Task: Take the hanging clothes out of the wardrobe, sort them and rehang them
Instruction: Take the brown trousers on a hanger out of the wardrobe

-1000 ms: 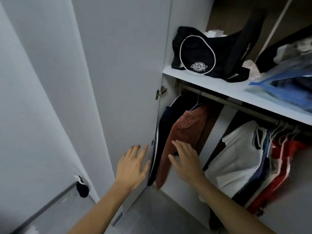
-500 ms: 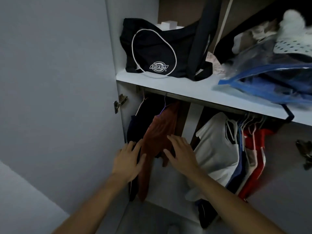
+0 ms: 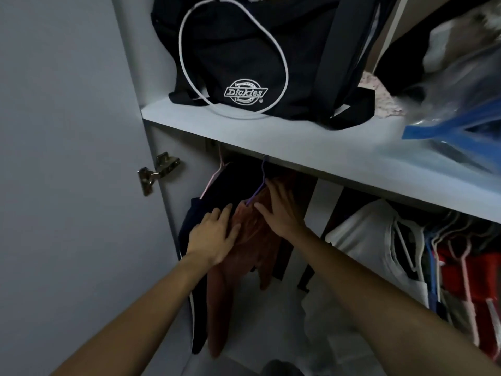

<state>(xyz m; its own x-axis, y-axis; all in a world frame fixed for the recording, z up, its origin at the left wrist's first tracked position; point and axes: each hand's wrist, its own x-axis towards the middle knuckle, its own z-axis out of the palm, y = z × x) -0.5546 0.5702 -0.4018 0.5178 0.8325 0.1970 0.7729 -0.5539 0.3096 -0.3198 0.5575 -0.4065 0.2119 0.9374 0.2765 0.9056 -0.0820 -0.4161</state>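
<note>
In the wardrobe's left section a rust-brown garment (image 3: 252, 240) hangs on a purple hanger (image 3: 261, 183) beside a dark navy garment (image 3: 217, 185) on a pink hanger (image 3: 217, 175). My left hand (image 3: 214, 234) lies flat with straight fingers on the seam between the navy and brown garments. My right hand (image 3: 279, 210) presses flat on the brown garment just below the purple hanger's hook. Neither hand grips anything. To the right hang a white garment (image 3: 363, 240), blue ones and a red garment (image 3: 485, 280) on several hangers.
A white shelf (image 3: 271, 131) runs just above the hangers and carries a black Dickies bag (image 3: 252, 58) and a blue plastic bag (image 3: 461, 118). The open wardrobe door (image 3: 67, 158) with its metal hinge (image 3: 157, 172) stands close on the left. A white divider panel (image 3: 325, 199) separates the sections.
I have moved closer to the wardrobe. Both hands have risen up the garments; the right now reaches the purple hanger's neck, the left lies on the clothes.
</note>
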